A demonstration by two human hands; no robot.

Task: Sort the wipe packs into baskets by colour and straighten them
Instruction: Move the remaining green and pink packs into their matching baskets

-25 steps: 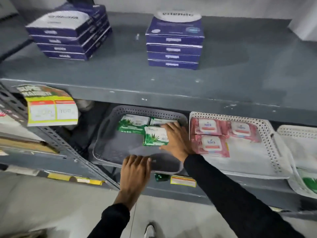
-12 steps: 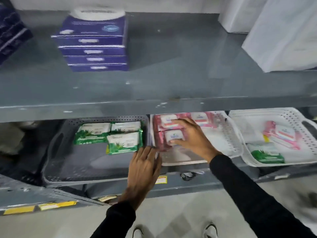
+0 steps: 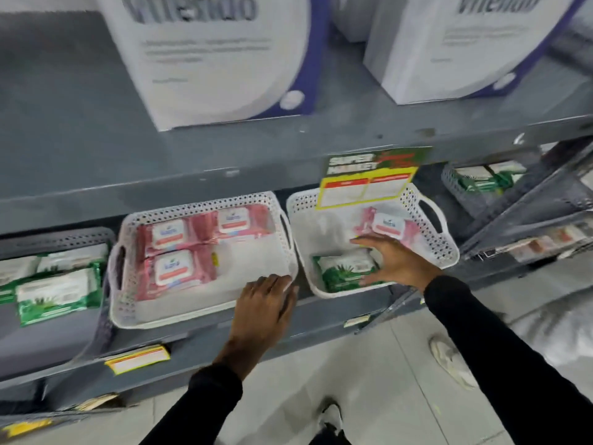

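Note:
Three baskets stand side by side on the lower shelf. The grey basket (image 3: 64, 237) at the left holds green wipe packs (image 3: 54, 293). In the middle white basket (image 3: 205, 313) lie three pink packs (image 3: 175, 268). The right white basket (image 3: 446, 248) holds a pink pack (image 3: 390, 224) at the back and a green pack (image 3: 343, 271) at the front. My left hand (image 3: 266, 303) rests on the front right rim of the middle basket. My right hand (image 3: 391, 258) is inside the right basket, fingers spread over the green pack's right end and touching it.
A yellow and green price sign (image 3: 369, 178) hangs from the upper shelf edge (image 3: 192, 181) over the right basket. Large white boxes (image 3: 218, 56) stand on the upper shelf. Another grey basket with green packs (image 3: 481, 184) sits further right. My shoes (image 3: 449, 358) are on the tiled floor.
The view has swung right. My right hand left the pink packs in the middle basket and reached into the right basket. My left hand shifted to the middle basket's front right rim.

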